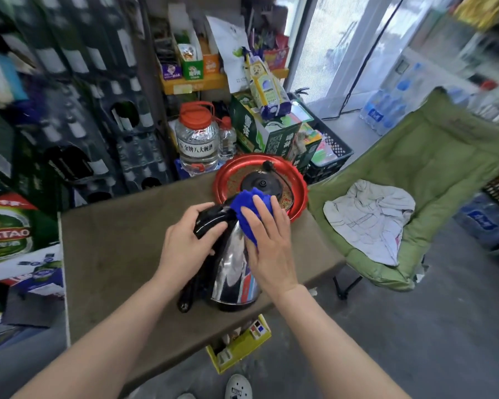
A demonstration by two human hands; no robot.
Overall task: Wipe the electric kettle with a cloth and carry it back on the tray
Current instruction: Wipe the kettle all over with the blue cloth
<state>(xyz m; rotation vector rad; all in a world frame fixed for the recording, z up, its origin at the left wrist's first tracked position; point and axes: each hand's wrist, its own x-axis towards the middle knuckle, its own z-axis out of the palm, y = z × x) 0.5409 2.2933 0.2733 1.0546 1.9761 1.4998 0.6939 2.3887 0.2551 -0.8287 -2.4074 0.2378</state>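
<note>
we are in the wiping step. the kettle [234,272] stands on the table [113,254], just before the tray [222,174] that holds its base [260,182]. our left hand [185,240] curls round the kettle's black top. our right hand [268,243], fingers straight, presses the cloth [251,205] on the steel side. next, we judge, we finish wiping and set it on the tray.

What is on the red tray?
The black kettle base with its cord sits on the red tray; the kettle, blue cloth and right hand hide its near part.
</note>
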